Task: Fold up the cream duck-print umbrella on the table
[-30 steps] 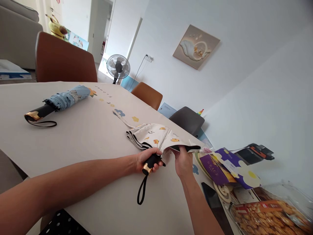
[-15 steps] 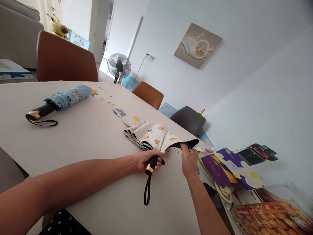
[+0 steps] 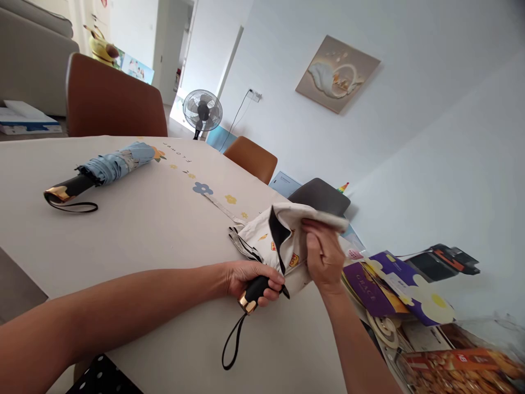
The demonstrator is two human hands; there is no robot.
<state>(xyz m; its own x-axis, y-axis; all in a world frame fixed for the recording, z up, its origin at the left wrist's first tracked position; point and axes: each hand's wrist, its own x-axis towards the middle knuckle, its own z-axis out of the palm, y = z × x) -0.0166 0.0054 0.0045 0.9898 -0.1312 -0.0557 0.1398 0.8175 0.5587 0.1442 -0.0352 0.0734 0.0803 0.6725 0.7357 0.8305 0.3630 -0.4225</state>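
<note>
A collapsed white umbrella (image 3: 268,235) with small orange prints and a black lining lies on the beige table (image 3: 156,230). My left hand (image 3: 250,276) is wrapped round its black, gold-tipped handle (image 3: 254,290), whose wrist strap (image 3: 233,345) dangles toward me. My right hand (image 3: 324,254) pinches a fold of the canopy and holds it lifted over the handle end. A loose closing strap (image 3: 221,205) of the white umbrella trails across the table.
A folded blue umbrella (image 3: 102,169) lies at the table's far left. Purple flower-print boxes (image 3: 394,284), a black device (image 3: 447,257) and a snack tray (image 3: 455,372) crowd the right end. Brown chairs (image 3: 115,104) and a fan (image 3: 203,112) stand beyond.
My right hand has raised the canopy fold up and over toward the handle. The umbrella has shifted to the right, and my left hand has tilted the handle.
</note>
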